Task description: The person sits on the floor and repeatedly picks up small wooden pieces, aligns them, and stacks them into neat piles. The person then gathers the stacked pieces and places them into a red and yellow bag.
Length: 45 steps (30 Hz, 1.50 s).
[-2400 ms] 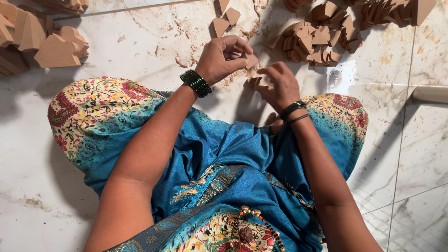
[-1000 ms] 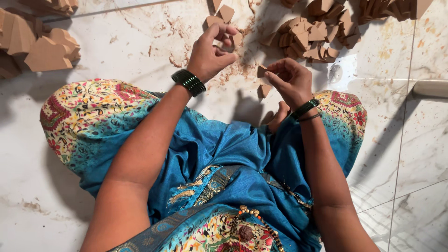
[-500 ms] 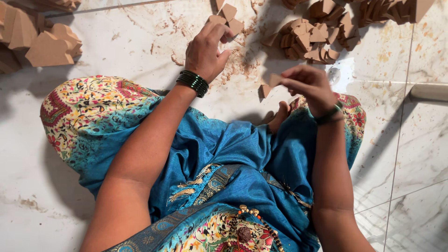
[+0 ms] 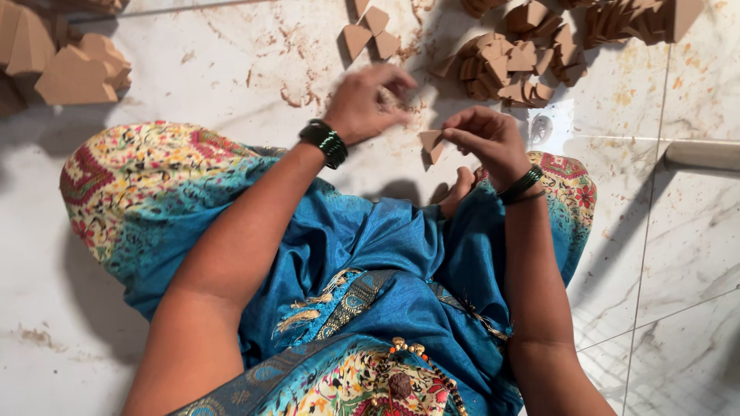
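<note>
I sit on a white marble floor (image 4: 193,69) with a blue patterned garment (image 4: 362,254) over my knees. My right hand (image 4: 489,142) pinches a small brown wedge-shaped piece (image 4: 430,143) just above the floor in front of me. My left hand (image 4: 368,102), with a dark bangle at the wrist, hovers to the left of it with curled fingers. It is blurred, so I cannot make out whether it holds anything. Three loose brown pieces (image 4: 368,31) lie on the floor just beyond the left hand.
A heap of small brown pieces (image 4: 505,65) lies beyond my right hand, and a row of them (image 4: 632,19) runs along the top right. Larger brown blocks (image 4: 73,69) sit at the top left. A pale bar (image 4: 705,154) lies on the floor at the right edge.
My left hand reached out to the three loose pieces and has now pulled back toward my right hand. The right hand stays low in front, holding its small piece.
</note>
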Tool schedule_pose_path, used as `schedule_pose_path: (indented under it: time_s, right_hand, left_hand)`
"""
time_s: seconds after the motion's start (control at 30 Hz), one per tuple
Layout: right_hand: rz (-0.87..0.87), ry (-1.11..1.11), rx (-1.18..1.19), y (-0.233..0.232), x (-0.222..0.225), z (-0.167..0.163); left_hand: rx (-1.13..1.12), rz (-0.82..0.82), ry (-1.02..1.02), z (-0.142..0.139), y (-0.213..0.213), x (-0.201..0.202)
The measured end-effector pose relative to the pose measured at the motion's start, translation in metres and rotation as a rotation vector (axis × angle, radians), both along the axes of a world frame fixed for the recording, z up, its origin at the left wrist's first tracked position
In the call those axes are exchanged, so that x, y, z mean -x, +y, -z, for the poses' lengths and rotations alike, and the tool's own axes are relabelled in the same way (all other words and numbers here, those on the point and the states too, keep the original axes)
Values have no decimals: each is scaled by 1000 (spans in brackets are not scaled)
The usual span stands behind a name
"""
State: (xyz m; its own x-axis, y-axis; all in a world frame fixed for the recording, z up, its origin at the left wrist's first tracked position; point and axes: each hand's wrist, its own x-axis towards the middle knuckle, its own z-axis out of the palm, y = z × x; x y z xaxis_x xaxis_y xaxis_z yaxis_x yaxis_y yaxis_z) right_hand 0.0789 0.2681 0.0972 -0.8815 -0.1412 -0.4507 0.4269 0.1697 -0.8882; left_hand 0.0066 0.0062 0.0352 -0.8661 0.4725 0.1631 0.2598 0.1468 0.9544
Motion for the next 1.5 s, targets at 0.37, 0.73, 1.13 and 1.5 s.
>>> schedule_pose_path:
  time_s: [0.37,0.73,1.13,1.5]
  right_hand:
    - [-434,247,-992,-24,-6,17]
    - [-60,505,-487,-64,-12,-29]
    - [-103,773,-675,-99,-15,-38]
    - [-269,720,-811,-105,-10,-27]
  left_hand:
    - [-171,127,-435,44,-2,4]
    - [-344,197,-781,29,3,4]
    - [-303,238,-943,5,-3,0]
    - [-264,240,-921,-3,-2,1]
